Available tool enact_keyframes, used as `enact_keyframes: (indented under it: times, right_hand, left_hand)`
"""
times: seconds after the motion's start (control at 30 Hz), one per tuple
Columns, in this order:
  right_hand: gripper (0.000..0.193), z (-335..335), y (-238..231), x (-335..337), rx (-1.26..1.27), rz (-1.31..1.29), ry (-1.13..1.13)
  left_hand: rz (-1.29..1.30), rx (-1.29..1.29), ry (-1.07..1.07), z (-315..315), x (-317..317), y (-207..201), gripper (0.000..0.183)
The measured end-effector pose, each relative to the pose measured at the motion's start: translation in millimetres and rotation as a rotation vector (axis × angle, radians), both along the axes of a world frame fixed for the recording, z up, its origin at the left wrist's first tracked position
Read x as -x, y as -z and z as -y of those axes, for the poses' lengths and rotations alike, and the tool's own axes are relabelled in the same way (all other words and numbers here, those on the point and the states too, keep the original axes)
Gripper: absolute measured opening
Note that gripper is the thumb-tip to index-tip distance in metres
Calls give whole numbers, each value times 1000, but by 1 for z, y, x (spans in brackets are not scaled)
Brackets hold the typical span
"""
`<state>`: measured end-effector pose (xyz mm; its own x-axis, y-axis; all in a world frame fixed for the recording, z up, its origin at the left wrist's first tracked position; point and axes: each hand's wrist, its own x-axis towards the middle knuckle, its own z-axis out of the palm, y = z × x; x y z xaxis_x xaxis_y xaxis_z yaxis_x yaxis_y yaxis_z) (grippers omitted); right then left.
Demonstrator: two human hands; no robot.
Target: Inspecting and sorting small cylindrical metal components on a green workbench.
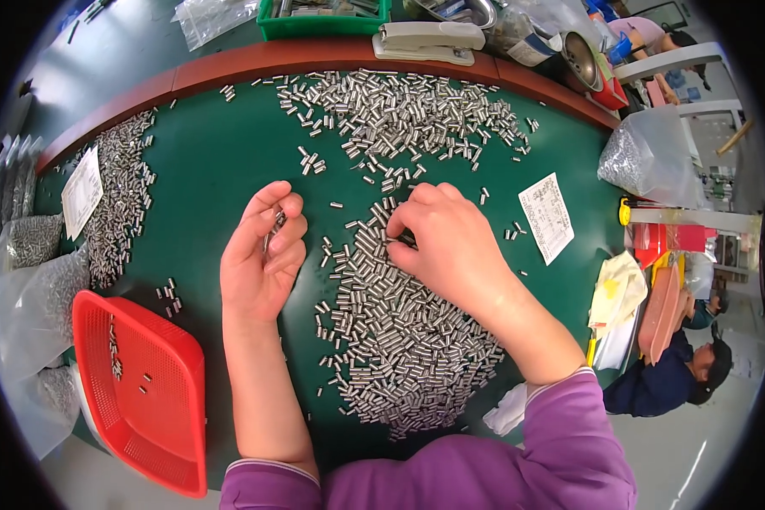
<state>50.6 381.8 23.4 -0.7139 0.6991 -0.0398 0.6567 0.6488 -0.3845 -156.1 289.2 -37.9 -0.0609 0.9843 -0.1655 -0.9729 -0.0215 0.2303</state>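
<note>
My left hand [269, 246] is raised over the green table, its fingers curled around a few small metal cylinders [276, 223]. My right hand [442, 234] reaches to the upper end of a long pile of metal cylinders [408, 340]. Its thumb and forefinger are bent toward each other at the pile, and what lies between their tips is too small to make out. Beyond it spreads a second heap of the same cylinders [408, 110]. A few loose cylinders [312, 161] lie between the heaps and my left hand.
A red plastic basket [166, 340] with a few pieces inside stands at the lower left. More small metal parts [115, 204] lie at the left, beside filled plastic bags [34, 289]. A paper slip [546, 218] lies at the right. Along the back runs a red-brown rim [255, 59].
</note>
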Motion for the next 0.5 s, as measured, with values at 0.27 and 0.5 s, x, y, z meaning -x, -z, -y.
enact_keyframes:
  times: [0.27,0.5]
  right_hand:
    - [11,-2,-7,4,77,-296,62]
    - [21,-12,-11,35,-39,-557,-162]
  left_hand:
    - [-98,-67,140,2,-2,-3,29]
    - [-205,-10,305,0,-11,-23,42]
